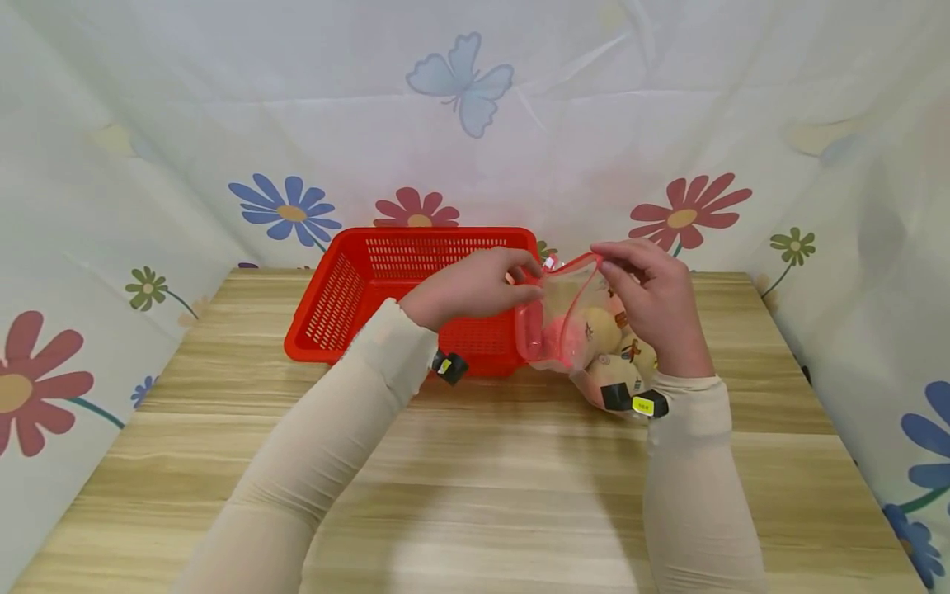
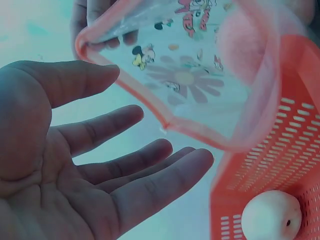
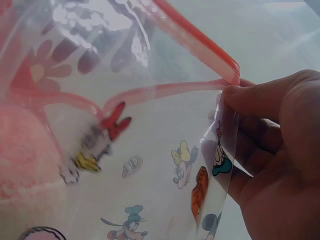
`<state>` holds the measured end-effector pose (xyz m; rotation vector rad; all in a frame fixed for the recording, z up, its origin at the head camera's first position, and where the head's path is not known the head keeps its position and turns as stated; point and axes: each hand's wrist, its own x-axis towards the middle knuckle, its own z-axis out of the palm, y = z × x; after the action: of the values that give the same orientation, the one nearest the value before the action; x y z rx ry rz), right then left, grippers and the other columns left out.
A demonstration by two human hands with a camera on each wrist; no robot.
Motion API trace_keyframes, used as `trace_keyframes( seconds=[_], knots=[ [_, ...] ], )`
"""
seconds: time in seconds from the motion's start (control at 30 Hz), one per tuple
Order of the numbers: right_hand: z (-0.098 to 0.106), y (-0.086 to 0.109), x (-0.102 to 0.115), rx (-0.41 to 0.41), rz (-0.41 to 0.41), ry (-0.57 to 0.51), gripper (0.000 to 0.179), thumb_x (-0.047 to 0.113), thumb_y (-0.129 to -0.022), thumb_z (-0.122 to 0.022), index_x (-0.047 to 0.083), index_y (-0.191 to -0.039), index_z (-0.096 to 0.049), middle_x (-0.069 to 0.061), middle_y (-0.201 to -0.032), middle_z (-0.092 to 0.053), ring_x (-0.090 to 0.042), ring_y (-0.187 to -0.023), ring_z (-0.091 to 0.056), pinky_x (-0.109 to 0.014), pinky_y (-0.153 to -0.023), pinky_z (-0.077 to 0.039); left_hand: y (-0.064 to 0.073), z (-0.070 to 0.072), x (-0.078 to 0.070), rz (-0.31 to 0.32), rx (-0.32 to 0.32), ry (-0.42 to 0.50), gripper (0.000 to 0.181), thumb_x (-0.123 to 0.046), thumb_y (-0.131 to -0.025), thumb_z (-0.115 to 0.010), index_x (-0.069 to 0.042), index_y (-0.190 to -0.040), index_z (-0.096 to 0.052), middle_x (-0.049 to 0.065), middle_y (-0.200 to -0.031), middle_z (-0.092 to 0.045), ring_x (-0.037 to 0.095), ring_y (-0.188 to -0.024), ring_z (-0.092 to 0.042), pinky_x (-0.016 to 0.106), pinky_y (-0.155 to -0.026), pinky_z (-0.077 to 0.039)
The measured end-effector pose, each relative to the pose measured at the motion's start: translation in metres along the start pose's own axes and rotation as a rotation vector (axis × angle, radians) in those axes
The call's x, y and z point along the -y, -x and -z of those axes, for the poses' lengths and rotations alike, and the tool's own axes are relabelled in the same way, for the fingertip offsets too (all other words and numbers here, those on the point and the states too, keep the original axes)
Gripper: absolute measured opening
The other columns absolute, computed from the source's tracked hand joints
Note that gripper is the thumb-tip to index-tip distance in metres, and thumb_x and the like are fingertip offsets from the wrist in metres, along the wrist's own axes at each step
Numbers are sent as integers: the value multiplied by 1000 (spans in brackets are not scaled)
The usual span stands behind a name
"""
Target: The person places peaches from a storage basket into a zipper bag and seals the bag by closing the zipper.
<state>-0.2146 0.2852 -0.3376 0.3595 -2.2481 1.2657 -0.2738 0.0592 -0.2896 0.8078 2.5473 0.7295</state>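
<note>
My right hand point(image 1: 653, 301) pinches the upper corner of a clear zip bag point(image 1: 560, 293) between thumb and fingers. The bag has a pink-red zip edge and cartoon figures printed on it; its mouth gapes toward the left. Several pale and pinkish round fruit-like balls point(image 1: 603, 328) sit inside. Beside the bag mouth, over the basket's right side, is my left hand point(image 1: 478, 285). In the left wrist view its fingers point(image 2: 157, 190) are spread and hold nothing. The thumb's tip overlaps the bag's zip edge in that view.
A red perforated plastic basket point(image 1: 308, 346) stands just left of the bag on the wood-grain table point(image 1: 482, 487). One whitish round ball point(image 2: 267, 217) lies in the basket. Behind the table hangs a flower-printed curtain point(image 1: 564, 165).
</note>
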Motion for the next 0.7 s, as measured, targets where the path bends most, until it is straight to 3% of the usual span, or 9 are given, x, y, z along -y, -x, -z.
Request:
trace_keyframes(
  seconds=[0.17, 0.5, 0.7],
  knots=[
    [0, -1, -1, 3, 1, -2, 25, 12, -94, -61, 10, -117, -70, -7, -109, -68, -4, -87, -56, -11, -75, -48, -2, 2, 9, 43, -21, 9, 34, -38, -91, -64, -22, -120, -60, -4, -108, -59, 17, -98, -59, 30, -76, -57],
    [0, -1, -2, 8, -25, 18, 26, 15, -95, -61, 9, -119, -69, -4, -112, -68, -4, -91, -56, -10, -77, -49, -8, 4, 25, 62, -28, 77, 25, -34, -93, -61, -21, -114, -60, -2, -105, -61, 22, -92, -63, 30, -76, -57],
    [0, -1, -3, 9, -21, 23, 26, 15, -95, -61, 9, -119, -69, -4, -112, -67, -4, -90, -56, -10, -76, -49, -22, -3, 21, 45, -69, 50, 44, -29, -91, -65, -21, -132, -51, 0, -107, -59, 20, -93, -61, 28, -75, -57]
  ],
)
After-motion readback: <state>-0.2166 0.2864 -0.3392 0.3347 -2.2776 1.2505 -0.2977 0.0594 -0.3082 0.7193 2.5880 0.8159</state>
